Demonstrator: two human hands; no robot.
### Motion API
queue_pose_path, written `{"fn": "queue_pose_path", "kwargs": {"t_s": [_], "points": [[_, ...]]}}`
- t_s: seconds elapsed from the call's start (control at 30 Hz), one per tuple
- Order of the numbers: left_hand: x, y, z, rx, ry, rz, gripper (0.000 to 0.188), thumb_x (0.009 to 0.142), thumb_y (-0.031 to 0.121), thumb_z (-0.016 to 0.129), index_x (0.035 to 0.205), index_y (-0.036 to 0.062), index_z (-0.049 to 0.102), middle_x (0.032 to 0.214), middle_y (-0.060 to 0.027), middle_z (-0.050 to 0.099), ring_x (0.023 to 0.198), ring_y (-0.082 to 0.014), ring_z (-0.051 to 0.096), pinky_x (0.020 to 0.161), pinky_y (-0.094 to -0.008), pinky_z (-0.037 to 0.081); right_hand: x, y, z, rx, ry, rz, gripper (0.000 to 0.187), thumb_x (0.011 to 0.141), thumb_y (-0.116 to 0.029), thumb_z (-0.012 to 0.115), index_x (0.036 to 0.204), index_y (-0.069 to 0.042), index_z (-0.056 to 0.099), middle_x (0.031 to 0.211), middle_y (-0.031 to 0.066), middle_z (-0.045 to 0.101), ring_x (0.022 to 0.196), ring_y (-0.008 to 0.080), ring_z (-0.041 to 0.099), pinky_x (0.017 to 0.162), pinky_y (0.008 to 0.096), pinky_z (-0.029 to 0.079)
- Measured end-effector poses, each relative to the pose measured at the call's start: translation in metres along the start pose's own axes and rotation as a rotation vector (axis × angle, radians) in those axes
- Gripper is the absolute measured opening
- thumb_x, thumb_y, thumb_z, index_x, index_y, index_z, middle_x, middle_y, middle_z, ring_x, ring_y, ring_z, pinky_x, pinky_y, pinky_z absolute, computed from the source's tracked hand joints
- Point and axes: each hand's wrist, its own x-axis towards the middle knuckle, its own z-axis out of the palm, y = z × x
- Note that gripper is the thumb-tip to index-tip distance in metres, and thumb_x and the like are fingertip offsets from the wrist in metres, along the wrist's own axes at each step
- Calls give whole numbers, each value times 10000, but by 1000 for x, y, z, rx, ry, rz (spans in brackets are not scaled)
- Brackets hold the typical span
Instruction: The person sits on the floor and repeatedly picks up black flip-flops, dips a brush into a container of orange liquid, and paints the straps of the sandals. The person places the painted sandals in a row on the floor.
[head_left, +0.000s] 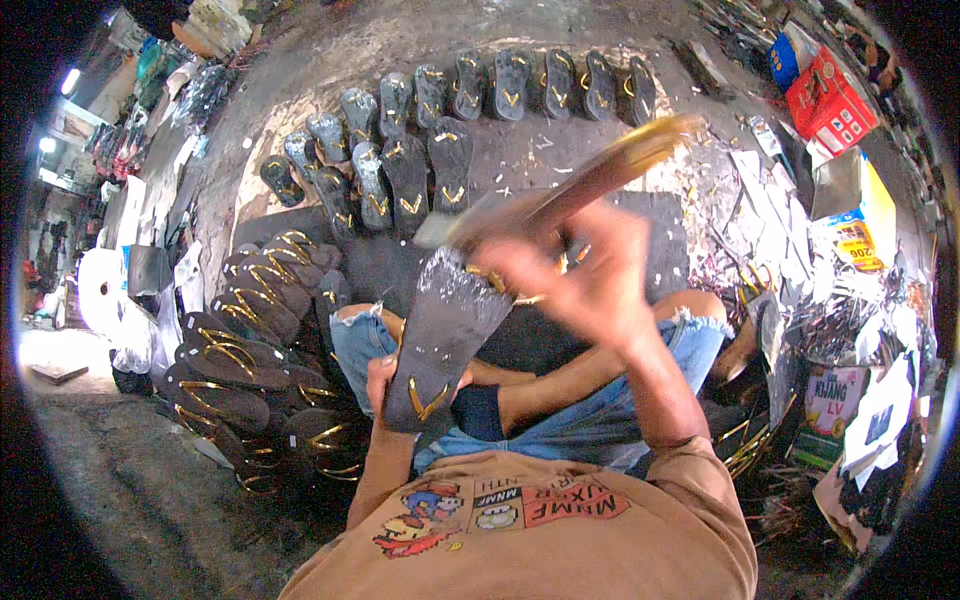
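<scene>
My left hand (381,382) grips the edge of a dark flip-flop (440,340) above my lap. A gold V-shaped strap shows near its lower end, and its upper end is wet-looking and shiny. My right hand (570,280), smeared by motion, is closed round a long brown tool (580,185) with a yellowish far end. The tool's pale grey end is just above the flip-flop's shiny end; whether they touch I cannot tell. Blur hides the tool's exact kind and some of the fingers.
Dark flip-flops with gold straps (430,95) stand in a curved row on the floor ahead. More flip-flops (235,350) are heaped at my left. On the right lie a red box (830,105), paper scraps (880,420) and a green-and-white can (833,415).
</scene>
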Motion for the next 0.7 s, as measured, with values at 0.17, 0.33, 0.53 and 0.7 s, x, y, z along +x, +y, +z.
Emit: {"fn": "queue_pose_path", "kwargs": {"t_s": [0.17, 0.33, 0.53, 0.7], "points": [[23, 7, -42, 64, -321, -134, 715, 923, 457, 524, 1396, -78, 486, 1179, -270, 658, 981, -374, 673, 859, -452, 550, 5, 56, 11, -222, 219, 218, 272, 806, -229, 874, 902, -9, 746, 765, 76, 738, 683, 85, 641, 619, 279, 518], [34, -27, -15, 887, 118, 435, 560, 965, 372, 620, 1399, 33, 518, 1151, -169, 684, 980, -276, 690, 865, -408, 578, -37, 13, 14, -51, -78, 272, 294, 818, -285, 845, 956, -36, 771, 844, 118, 768, 693, 212, 726, 580, 341, 545], [51, 15, 57, 546, 205, 256, 484, 969, 245, 625, 1413, 80, 522, 1205, -128, 679, 1034, -220, 694, 853, -378, 617, -105, -19, 52, 312, -180, -144, 169, 880, -218, 743, 963, -72, 755, 863, 81, 727, 814, 259, 727, 626, 390, 566], [59, 6, 43, -112, -18, 97, 457, 1051, 409, 505, 1418, 138, 535, 1266, -110, 660, 1056, -229, 696, 854, -392, 621, -45, -13, 54, 136, -90, 250, 213, 822, -261, 839, 831, -63, 761, 698, 102, 692, 646, 150, 677, 567, 324, 503]]}}
